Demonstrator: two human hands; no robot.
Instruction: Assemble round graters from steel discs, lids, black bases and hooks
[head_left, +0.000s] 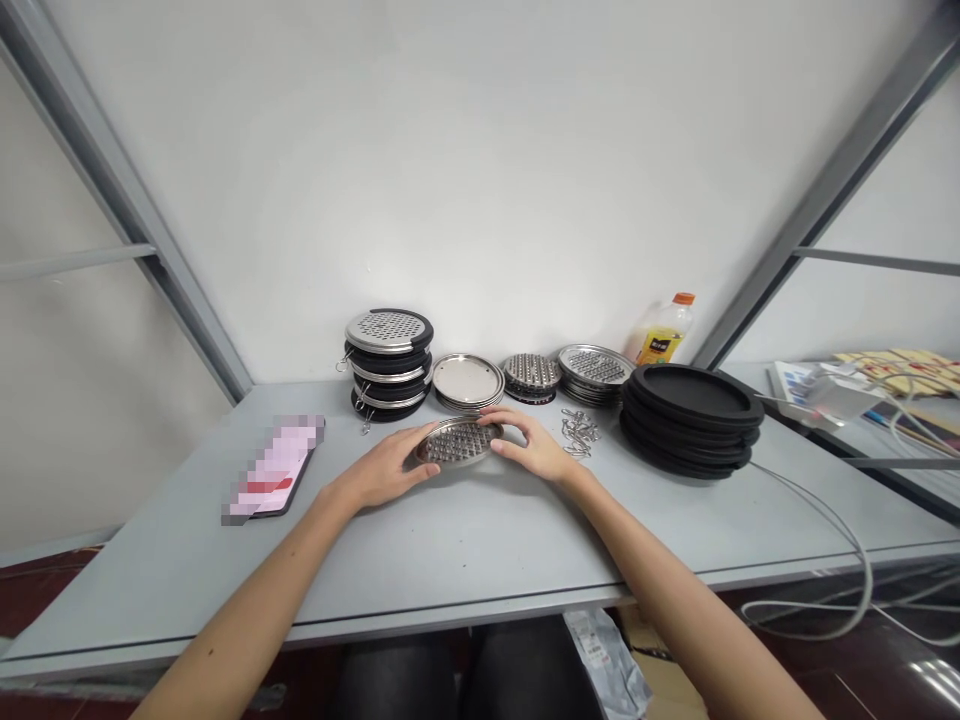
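Between my two hands, a round metal grater disc (459, 443) is held tilted up off the table, its raised, studded face showing. My left hand (394, 465) grips its left rim, thumb at the front and fingers behind. At the right rim, my right hand (529, 447) pinches it with fingers over the top and thumb below. Just behind lies a stack of plain shiny metal lids (468, 380). Further right are a small pile of studded grater discs (532, 371) and a stack of wider rimmed metal discs (596, 366). Loose metal clips (580, 433) lie near my right hand.
A tall stack of black-rimmed perforated discs with hanging clips (388, 333) stands at the back left. Black rings (690, 400) are piled at right, before a juice bottle (666, 330). A phone (277, 470) lies left. White cables (855, 540) hang over the table's right front edge.
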